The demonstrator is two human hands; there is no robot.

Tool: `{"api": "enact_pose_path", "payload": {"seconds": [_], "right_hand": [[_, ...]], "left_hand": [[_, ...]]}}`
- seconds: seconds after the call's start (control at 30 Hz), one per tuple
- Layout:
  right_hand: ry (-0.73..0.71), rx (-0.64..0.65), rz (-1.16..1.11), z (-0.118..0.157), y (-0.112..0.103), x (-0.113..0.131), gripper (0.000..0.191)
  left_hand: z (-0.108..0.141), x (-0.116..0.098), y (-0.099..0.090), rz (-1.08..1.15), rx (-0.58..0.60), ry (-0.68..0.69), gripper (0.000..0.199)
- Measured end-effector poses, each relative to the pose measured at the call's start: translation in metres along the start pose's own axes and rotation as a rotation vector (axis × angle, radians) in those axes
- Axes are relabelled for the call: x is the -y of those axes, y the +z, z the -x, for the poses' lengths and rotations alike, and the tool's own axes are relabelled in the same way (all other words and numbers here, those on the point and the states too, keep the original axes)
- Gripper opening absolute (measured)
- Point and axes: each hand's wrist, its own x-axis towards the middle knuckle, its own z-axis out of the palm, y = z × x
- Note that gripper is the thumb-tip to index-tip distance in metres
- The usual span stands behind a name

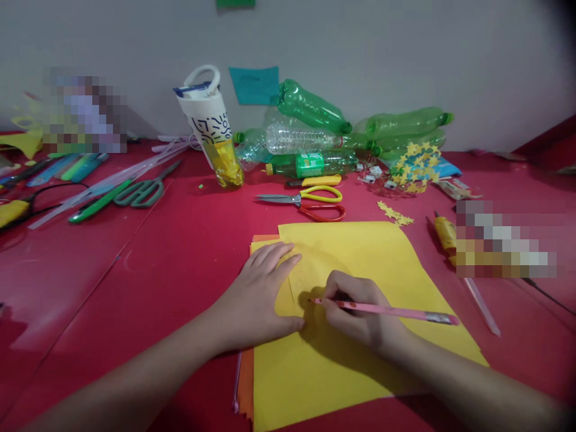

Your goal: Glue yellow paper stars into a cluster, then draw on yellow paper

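Observation:
Yellow paper [378, 252] lies in front of me on top of orange sheets [246, 381], whose edges show at the left. My left hand [265, 294] rests on the paper's left side, fingers spread, pressing it. A pink pencil [405, 311] with an eraser end is pinched in my right hand [360, 306]. Its tip points left and meets or nearly meets the paper, between my two hands. A faint line shows by the left fingers. Just beyond the paper lie scissors [310, 201] with one yellow and one red handle.
Green plastic bottles [310, 108] and a tilted white tumbler [207, 126] stand along the wall. Yellow stars [416, 168] lie at the back right. A glue gun [445, 234], partly blurred out, is at the right. Green-handled scissors [141, 192] and a green cutter [99, 203] lie left.

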Motion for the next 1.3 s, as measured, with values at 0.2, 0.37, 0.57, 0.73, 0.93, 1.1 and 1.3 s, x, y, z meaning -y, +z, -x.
{"api": "enact_pose_path", "payload": {"seconds": [0.2, 0.37, 0.57, 0.73, 0.93, 1.1, 1.3], "right_hand": [[0.018, 0.0, -0.015, 0.0, 0.0, -0.001, 0.015], [-0.009, 0.052, -0.041, 0.002, -0.002, 0.003, 0.013], [-0.07, 0.115, -0.041, 0.001, -0.004, 0.009, 0.012], [-0.124, 0.132, -0.042, 0.001, -0.003, 0.008, 0.012], [-0.14, 0.148, -0.036, 0.001, -0.003, 0.01, 0.011], [-0.145, 0.169, -0.031, 0.001, -0.003, 0.01, 0.01], [-0.078, 0.209, -0.067, 0.001, -0.005, 0.009, 0.009]], "left_hand": [[0.0, 0.0, 0.001, -0.004, -0.004, -0.01, 0.088], [0.001, 0.0, 0.002, 0.006, -0.015, -0.005, 0.087], [0.0, 0.0, 0.002, -0.002, -0.013, -0.015, 0.085], [0.0, -0.001, 0.001, 0.003, -0.018, -0.017, 0.083], [0.0, -0.002, 0.001, -0.017, -0.007, -0.023, 0.082], [0.0, -0.001, 0.001, -0.009, -0.015, -0.019, 0.082], [0.001, -0.001, 0.002, 0.014, -0.037, -0.009, 0.083]]}}
